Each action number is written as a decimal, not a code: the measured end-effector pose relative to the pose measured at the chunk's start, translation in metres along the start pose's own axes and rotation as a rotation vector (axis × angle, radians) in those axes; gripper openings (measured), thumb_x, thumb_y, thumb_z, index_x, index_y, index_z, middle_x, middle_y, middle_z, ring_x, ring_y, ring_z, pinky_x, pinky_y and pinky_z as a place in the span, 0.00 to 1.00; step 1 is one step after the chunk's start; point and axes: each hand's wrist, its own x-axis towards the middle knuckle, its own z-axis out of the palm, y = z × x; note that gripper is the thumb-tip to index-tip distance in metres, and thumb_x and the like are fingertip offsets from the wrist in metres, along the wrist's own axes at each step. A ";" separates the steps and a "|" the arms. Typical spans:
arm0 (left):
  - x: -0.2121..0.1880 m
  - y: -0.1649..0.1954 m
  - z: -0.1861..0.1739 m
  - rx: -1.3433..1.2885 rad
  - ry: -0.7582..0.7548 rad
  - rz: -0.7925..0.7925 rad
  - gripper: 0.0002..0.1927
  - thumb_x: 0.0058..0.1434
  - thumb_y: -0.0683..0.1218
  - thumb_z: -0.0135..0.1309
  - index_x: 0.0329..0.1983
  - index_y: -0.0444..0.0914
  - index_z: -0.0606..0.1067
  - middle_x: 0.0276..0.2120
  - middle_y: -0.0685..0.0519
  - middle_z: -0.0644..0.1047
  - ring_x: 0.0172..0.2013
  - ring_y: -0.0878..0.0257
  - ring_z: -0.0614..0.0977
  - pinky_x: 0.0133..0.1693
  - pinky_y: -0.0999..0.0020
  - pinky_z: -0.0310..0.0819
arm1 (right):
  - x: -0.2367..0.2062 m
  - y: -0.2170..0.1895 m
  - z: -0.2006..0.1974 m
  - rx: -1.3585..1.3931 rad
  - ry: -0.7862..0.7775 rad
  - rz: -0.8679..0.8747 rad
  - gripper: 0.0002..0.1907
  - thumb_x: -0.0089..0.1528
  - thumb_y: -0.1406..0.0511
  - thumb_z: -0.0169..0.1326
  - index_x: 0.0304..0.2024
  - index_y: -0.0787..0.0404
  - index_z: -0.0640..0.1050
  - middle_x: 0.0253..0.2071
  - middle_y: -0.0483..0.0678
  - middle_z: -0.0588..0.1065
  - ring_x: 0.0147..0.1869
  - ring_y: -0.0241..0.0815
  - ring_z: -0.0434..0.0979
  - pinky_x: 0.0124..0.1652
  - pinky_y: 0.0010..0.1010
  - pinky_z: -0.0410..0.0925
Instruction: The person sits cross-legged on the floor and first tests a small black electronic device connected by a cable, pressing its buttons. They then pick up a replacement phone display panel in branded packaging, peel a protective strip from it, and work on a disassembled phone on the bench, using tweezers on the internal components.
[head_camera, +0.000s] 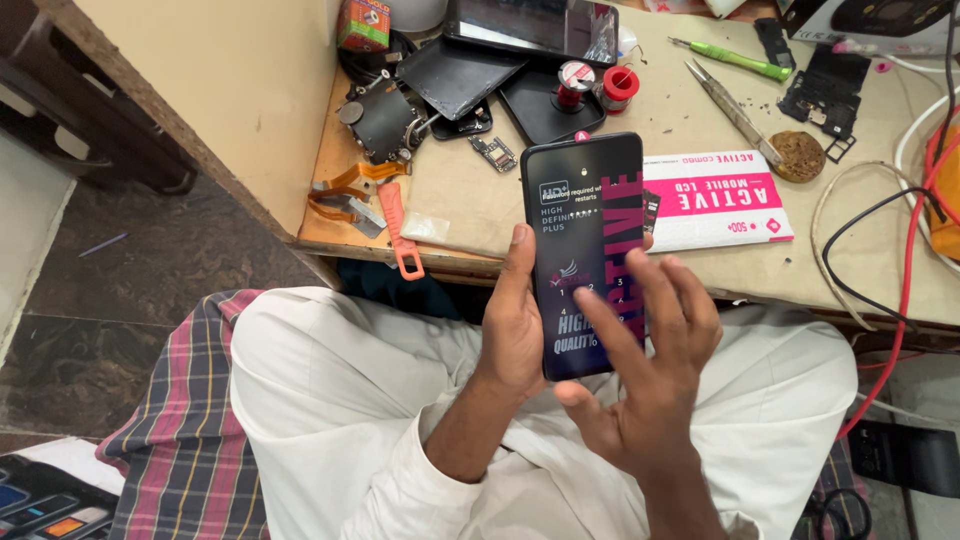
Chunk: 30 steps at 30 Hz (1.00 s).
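Head view: the left hand (512, 330) holds a black phone (585, 250) upright over the lap, at about 6 o'clock from the bench (480, 200) edge. Its grip is closed on the phone: the thumb lies along the phone's left edge and the palm sits behind it; the other fingers are hidden behind the phone. The phone's face carries a dark film with pink and white print. The right hand (650, 370) comes in from 5 o'clock with its grip apart, fingers spread; the forefinger tip touches the lower half of the phone's face, and the other fingertips rest at its right edge.

On the bench, just at 3 o'clock of the phone's upper half, lies a flat pink-and-white box (715, 200), partly behind the phone. At 1 o'clock from the phone lie tweezers (732, 110) beside a round brown pad (797, 155), and further up a green screwdriver (725, 57). At 12 o'clock stand two small spools (598, 85) on a dark tray, with a tablet (535, 25) beyond them. At 10 o'clock sit dark phone parts (385, 120) and a small circuit board (495, 153); at 9 o'clock an orange strap (400, 235) hangs over the bench edge. Red and black cables (900, 250) run down the right side.
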 end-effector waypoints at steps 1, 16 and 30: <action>0.000 -0.001 0.000 0.002 0.020 -0.006 0.38 0.80 0.65 0.26 0.73 0.28 0.63 0.62 0.37 0.74 0.59 0.52 0.79 0.63 0.58 0.74 | 0.000 0.000 0.000 0.014 0.019 0.000 0.35 0.68 0.41 0.45 0.60 0.60 0.78 0.72 0.58 0.63 0.77 0.61 0.56 0.73 0.53 0.51; 0.002 -0.002 -0.001 0.099 0.001 0.046 0.38 0.80 0.65 0.26 0.72 0.29 0.64 0.60 0.37 0.75 0.56 0.51 0.80 0.58 0.58 0.76 | -0.005 0.013 -0.009 -0.007 -0.103 -0.240 0.33 0.68 0.44 0.47 0.58 0.64 0.76 0.64 0.55 0.73 0.73 0.54 0.68 0.73 0.61 0.45; 0.007 -0.001 -0.005 0.057 -0.003 0.028 0.39 0.80 0.66 0.26 0.73 0.29 0.63 0.61 0.38 0.74 0.58 0.50 0.79 0.59 0.56 0.76 | -0.022 0.023 -0.015 -0.014 -0.144 -0.221 0.29 0.67 0.48 0.52 0.59 0.62 0.76 0.66 0.55 0.70 0.76 0.54 0.64 0.73 0.61 0.45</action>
